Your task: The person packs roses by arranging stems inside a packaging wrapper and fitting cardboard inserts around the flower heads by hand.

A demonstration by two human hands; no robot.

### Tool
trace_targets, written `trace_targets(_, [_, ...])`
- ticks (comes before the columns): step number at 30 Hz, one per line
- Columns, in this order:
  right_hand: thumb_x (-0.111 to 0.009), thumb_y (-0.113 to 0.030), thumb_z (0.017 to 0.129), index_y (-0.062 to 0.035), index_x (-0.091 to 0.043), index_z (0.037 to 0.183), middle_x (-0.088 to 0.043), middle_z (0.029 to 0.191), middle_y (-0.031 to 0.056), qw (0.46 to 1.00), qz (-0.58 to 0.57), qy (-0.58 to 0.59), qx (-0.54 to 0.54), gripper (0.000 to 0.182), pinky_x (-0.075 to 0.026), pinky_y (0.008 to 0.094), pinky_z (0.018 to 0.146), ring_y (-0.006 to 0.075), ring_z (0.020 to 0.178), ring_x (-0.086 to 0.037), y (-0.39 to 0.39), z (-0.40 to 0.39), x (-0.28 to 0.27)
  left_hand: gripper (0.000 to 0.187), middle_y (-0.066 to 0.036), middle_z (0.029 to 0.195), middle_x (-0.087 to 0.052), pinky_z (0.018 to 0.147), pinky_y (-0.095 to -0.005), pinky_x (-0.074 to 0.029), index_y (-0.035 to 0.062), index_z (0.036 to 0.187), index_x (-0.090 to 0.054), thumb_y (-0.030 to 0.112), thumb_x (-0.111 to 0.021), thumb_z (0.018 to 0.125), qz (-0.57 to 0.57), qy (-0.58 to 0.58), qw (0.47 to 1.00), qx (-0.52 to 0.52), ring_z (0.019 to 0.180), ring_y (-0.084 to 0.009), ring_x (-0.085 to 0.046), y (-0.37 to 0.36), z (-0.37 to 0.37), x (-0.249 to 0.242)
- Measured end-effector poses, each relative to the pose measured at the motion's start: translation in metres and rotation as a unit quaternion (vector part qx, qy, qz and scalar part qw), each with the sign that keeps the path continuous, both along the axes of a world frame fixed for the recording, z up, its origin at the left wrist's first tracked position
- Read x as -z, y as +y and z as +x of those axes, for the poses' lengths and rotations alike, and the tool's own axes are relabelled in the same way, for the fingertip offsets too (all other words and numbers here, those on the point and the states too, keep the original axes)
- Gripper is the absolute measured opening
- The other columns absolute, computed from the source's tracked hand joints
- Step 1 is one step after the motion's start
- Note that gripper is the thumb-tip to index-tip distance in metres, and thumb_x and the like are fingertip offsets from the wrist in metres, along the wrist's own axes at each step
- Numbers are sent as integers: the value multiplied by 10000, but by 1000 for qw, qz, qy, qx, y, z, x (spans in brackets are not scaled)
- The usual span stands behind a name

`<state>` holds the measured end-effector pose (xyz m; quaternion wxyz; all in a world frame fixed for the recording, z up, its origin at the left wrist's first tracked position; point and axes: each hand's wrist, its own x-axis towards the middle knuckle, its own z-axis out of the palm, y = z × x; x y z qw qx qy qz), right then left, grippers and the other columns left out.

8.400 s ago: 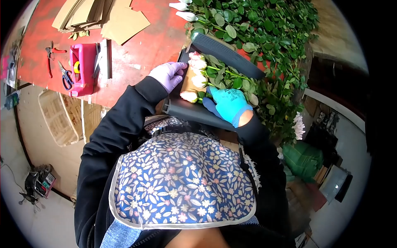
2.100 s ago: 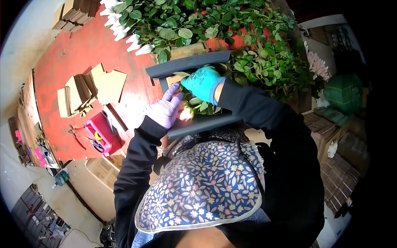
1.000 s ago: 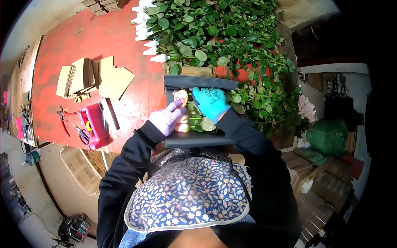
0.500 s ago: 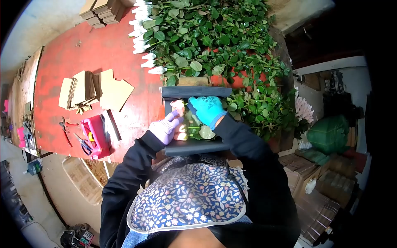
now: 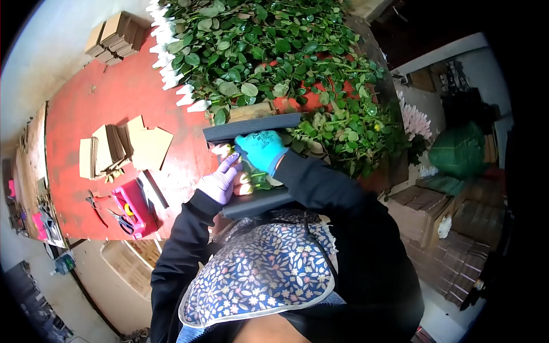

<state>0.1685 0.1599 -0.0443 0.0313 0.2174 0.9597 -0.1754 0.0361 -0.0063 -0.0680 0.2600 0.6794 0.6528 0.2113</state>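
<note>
My left hand (image 5: pixel 220 182), in a lilac glove, has its fingers stretched out against pale pink rose heads (image 5: pixel 243 184) inside a dark padded holder (image 5: pixel 254 203). Beside it my right hand (image 5: pixel 262 150), in a turquoise-palmed glove, is closed over a rose stem, just behind another rose head (image 5: pixel 222 150) near the holder's far ridged wall (image 5: pixel 251 128). Green leaves (image 5: pixel 260 180) show below the right hand. The stem inside that fist is mostly hidden.
Many leafy rose stems (image 5: pixel 257 57) with white-wrapped heads (image 5: pixel 166 51) lie on the red table (image 5: pixel 74 154). To the left are cardboard pieces (image 5: pixel 108 148), a pink holder (image 5: pixel 136 211), scissors (image 5: pixel 121 222) and red-handled pliers (image 5: pixel 96 207). Cartons (image 5: pixel 412 214) stand at the right.
The camera view has turned, shifting the table and holder left in the picture. Both hands stay at the roses; the right hand sits closer to the rose head at the far wall.
</note>
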Motion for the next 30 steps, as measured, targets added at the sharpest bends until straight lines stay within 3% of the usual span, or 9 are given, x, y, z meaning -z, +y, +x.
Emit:
trace_targets(2, [-566,-231,884,-113,-651,979,-698,820,105,998,46,32,-10,175,-537,448,637,293,748,-691,5,8,12,414,-166,1391,-524,754,-380,-570,82,1252,-573,20,-563,843,-5,2,1000,-1,950,-367,-672,-1,2,0])
trace_targets(8, [-573,-222,887,-106,-651,1017,-688,754,94,995,102,-19,-2,192,-525,446,548,290,686,-683,11,21,20,418,-190,1372,-532,862,-372,-551,76,1237,-589,-11,-566,829,40,-28,999,-6,1074,-374,-642,2,-1,6])
trace_targets(13, [-544,-230,907,-96,-638,1106,-696,764,100,994,103,-6,-35,258,-521,457,547,290,673,-683,14,23,20,360,-204,1338,-547,962,-336,-497,33,1155,-630,-70,-535,823,50,-142,988,-46,1179,-357,-595,7,-5,2])
trace_targets(18, [-516,-325,938,-70,-588,1225,-689,786,111,992,60,-48,-96,391,-510,476,598,293,697,-673,18,24,2,326,-158,1259,-586,1060,-350,-398,3,1168,-618,-71,-484,881,55,-304,949,-65,1225,-273,-546,13,-13,27])
trace_targets(21, [-517,-381,944,-60,-577,1252,-678,783,110,993,64,-28,-99,448,-504,464,594,290,688,-661,13,28,-4,325,-124,1211,-611,1049,-333,-405,1,1176,-613,-81,-461,901,12,-417,901,-116,1172,-249,-572,15,-10,33])
trace_targets(25, [-528,-435,944,-69,-575,1258,-670,784,103,993,76,17,-85,485,-501,437,578,281,676,-657,6,31,-23,259,-128,1120,-652,995,-349,-451,18,1112,-655,-30,-511,902,18,-427,892,-144,1099,-272,-610,14,-13,36])
trace_targets(27, [-534,-436,943,-74,-574,1267,-669,791,100,992,81,-27,-91,487,-503,422,564,275,654,-654,4,29,-24,242,-125,1089,-665,979,-358,-468,18,1089,-668,-17,-505,913,101,-327,934,-105,1083,-266,-618,13,-16,16])
trace_targets(28, [-533,-438,943,-74,-573,1272,-667,787,99,994,80,-1,-80,493,-504,422,561,275,641,-652,4,29,-18,243,-132,1079,-670,973,-370,-477,17,1086,-669,-19,-505,910,97,-339,928,-120,1072,-280,-622,10,-18,10])
trace_targets(30, [-533,-452,946,-77,-573,1280,-662,772,95,994,83,-9,-75,504,-508,421,555,277,618,-649,4,28,-9,231,-121,1073,-672,890,-321,-509,3,1096,-660,-13,-499,931,68,-395,895,-197,990,-206,-641,-2,-21,20])
